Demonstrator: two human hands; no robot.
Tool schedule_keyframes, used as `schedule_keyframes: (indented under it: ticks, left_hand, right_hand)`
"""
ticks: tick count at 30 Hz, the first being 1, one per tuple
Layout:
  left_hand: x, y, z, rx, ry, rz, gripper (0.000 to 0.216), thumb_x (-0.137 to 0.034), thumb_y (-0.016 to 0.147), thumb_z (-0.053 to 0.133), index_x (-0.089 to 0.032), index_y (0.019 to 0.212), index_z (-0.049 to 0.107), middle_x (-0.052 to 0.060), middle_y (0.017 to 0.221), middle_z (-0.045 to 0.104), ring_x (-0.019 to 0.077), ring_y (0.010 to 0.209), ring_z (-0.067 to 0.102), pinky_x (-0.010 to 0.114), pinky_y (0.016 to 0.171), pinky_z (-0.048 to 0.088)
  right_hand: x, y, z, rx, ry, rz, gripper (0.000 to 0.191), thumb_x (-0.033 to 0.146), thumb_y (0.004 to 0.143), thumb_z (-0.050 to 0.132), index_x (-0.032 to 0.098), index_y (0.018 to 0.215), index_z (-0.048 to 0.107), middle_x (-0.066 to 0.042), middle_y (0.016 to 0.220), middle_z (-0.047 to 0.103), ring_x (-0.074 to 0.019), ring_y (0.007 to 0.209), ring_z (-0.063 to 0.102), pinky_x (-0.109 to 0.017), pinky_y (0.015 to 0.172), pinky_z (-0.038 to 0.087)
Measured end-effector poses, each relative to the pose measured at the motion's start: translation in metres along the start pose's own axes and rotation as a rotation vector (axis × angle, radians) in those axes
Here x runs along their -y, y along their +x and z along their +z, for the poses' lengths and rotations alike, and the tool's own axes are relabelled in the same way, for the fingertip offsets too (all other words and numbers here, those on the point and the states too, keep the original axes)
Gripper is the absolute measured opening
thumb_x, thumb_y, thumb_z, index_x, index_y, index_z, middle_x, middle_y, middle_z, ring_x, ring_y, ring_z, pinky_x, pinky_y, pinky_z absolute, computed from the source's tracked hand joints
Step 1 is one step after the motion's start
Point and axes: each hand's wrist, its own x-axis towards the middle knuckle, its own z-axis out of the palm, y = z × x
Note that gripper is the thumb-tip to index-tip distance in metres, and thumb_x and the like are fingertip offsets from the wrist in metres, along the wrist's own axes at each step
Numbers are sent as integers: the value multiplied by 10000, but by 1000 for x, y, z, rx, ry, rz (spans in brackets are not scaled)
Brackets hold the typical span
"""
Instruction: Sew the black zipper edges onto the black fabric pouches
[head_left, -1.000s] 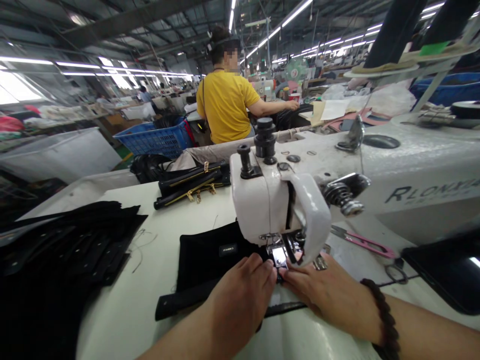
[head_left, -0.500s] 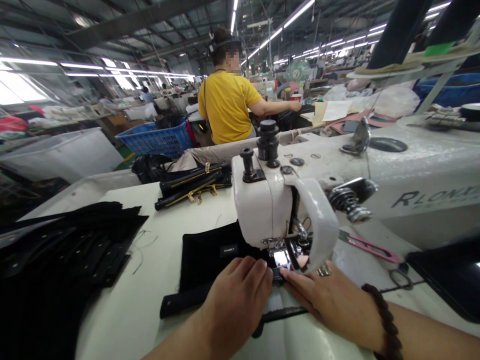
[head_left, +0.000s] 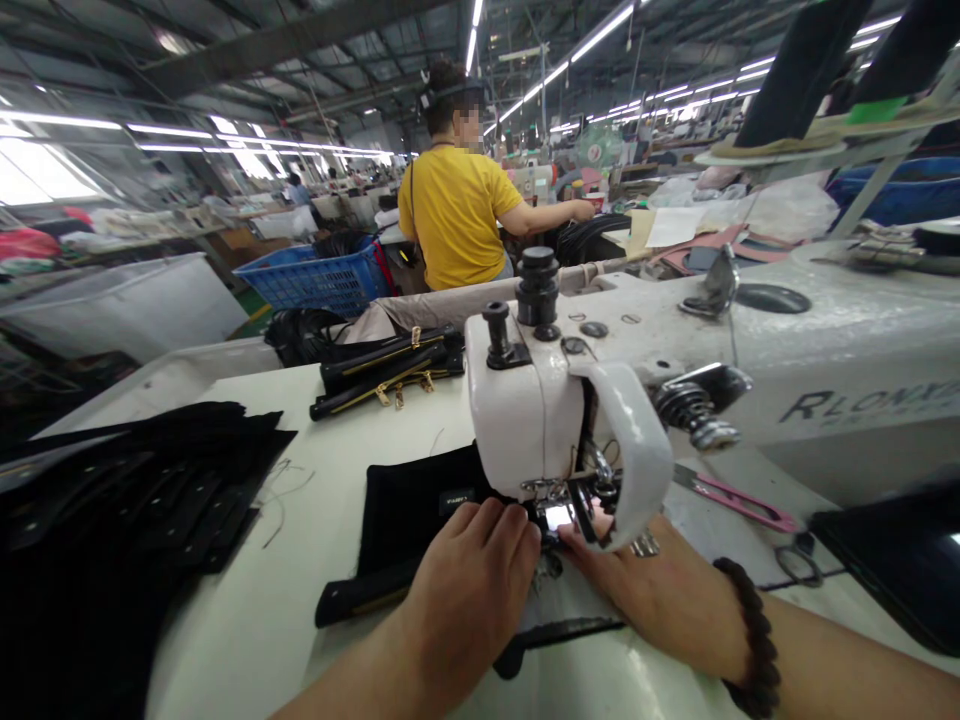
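A black fabric piece (head_left: 405,505) with a small label lies flat on the machine bed, its right side running under the head of the white sewing machine (head_left: 525,420). Bent over its near edge, my left hand (head_left: 476,580) presses the cloth with fingers together, just left of the presser foot. A black zipper strip (head_left: 367,597) with a gold line runs under that hand. On the other side, my right hand (head_left: 660,590), with a beaded bracelet at the wrist, reaches in beside the lit needle area and holds the piece's edge. The machine's guard hides some of its fingers.
Black zipper strips with gold pulls (head_left: 390,370) lie behind the cloth. A heap of black pieces (head_left: 150,490) covers the left side. Pink thread snips (head_left: 739,500) rest right of the needle. A person in yellow (head_left: 454,215) sits ahead, beside a blue crate (head_left: 311,280).
Both hands have shifted slightly, the left one a little up and left, now covering more of the cloth near its label. The zipper strip's left end has moved slightly up and left.
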Motion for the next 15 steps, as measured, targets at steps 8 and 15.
schedule_keyframes:
  ticks: [8, 15]
  left_hand:
    - [6, -3, -2, -157, -25, 105, 259, -52, 840, 308, -71, 878, 563, 98, 766, 579, 200, 703, 547, 329, 624, 454]
    - [5, -6, -1, 92, 61, 254, 211, -54, 793, 393, -84, 899, 573, 88, 873, 602, 201, 804, 531, 330, 722, 428]
  right_hand:
    - [-1, -9, 6, 125, -82, -85, 374, -22, 790, 226, 115, 772, 573, -88, 661, 589, -163, 543, 517, -299, 489, 392]
    - [1, -10, 2, 284, -113, -216, 364, -56, 733, 273, 119, 811, 582, -93, 777, 613, -179, 666, 553, -312, 530, 406]
